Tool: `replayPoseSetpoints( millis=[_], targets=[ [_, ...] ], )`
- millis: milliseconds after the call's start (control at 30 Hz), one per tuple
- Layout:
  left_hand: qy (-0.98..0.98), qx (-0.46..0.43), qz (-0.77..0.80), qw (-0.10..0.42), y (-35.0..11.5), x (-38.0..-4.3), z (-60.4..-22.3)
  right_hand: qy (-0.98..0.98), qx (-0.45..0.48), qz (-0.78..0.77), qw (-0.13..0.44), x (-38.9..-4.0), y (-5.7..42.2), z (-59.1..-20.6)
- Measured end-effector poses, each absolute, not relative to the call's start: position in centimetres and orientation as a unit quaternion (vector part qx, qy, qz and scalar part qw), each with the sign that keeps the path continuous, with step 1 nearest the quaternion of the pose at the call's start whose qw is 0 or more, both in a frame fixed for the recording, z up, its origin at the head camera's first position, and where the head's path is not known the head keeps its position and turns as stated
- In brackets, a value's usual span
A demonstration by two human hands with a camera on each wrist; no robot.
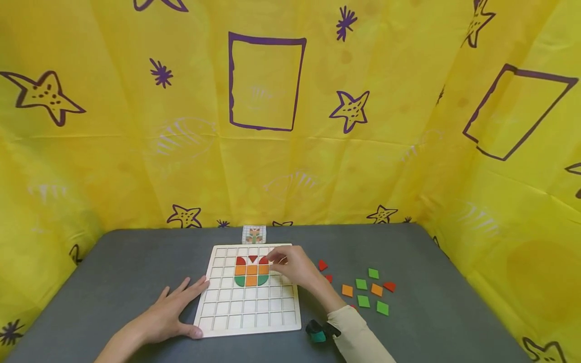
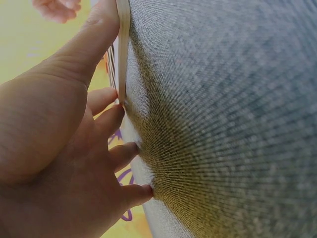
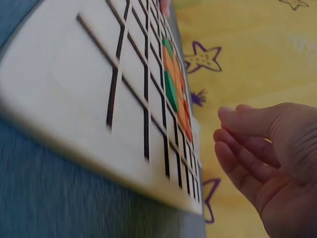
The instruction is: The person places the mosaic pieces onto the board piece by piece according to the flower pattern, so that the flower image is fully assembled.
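Note:
A white gridded board (image 1: 247, 307) lies on the grey table. Set in its cells is a pattern: red pieces (image 1: 240, 260) along the top, orange squares (image 1: 251, 270) in the middle, green rounded pieces (image 1: 240, 281) at the lower sides. My left hand (image 1: 170, 312) rests beside the board's left edge, fingers spread, thumb at the near corner. Over the pattern's upper right hovers my right hand (image 1: 292, 264), fingertips close to a red piece (image 1: 263, 260). In the right wrist view that hand (image 3: 267, 153) has loosely bent fingers, with nothing visible between thumb and fingertips.
A small pattern card (image 1: 254, 235) lies behind the board. To the right are scattered loose green squares (image 1: 383, 308), orange squares (image 1: 347, 291) and red pieces (image 1: 389, 286). A dark strap with a teal part (image 1: 317, 333) is by the right wrist. Yellow cloth (image 1: 263, 176) surrounds the table.

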State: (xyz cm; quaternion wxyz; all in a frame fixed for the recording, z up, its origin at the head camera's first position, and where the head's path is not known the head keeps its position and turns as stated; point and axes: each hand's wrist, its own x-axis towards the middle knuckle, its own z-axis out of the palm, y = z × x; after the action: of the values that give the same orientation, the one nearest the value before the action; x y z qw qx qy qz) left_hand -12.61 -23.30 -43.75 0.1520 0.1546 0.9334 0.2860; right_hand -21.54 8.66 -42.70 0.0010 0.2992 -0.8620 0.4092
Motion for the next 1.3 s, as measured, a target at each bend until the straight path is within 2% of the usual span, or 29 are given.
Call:
replayPoseSetpoints(
  millis=[200, 567, 833, 1100, 1300],
  targets=[
    [0.934, 0.160, 0.285, 0.147, -23.5, -12.5, -43.8, -0.875, 0.288, 0.389, 0.028, -22.0, 11.9, -43.1],
    [0.933, 0.154, 0.289, 0.151, -23.5, -12.6, -44.0, -0.893, 0.246, 0.373, 0.046, -22.4, 17.9, -43.3],
    [0.933, 0.152, 0.288, 0.152, -23.4, -12.6, -43.9, -0.908, 0.233, 0.346, 0.043, -22.1, 23.2, -43.0],
    [0.934, 0.148, 0.285, 0.155, -23.3, -12.7, -43.7, -0.921, 0.180, 0.341, 0.050, -21.5, 27.5, -43.1],
    [0.935, 0.146, 0.283, 0.156, -23.3, -12.7, -43.8, -0.927, 0.172, 0.331, 0.028, -20.9, 30.3, -43.5]
  ],
)
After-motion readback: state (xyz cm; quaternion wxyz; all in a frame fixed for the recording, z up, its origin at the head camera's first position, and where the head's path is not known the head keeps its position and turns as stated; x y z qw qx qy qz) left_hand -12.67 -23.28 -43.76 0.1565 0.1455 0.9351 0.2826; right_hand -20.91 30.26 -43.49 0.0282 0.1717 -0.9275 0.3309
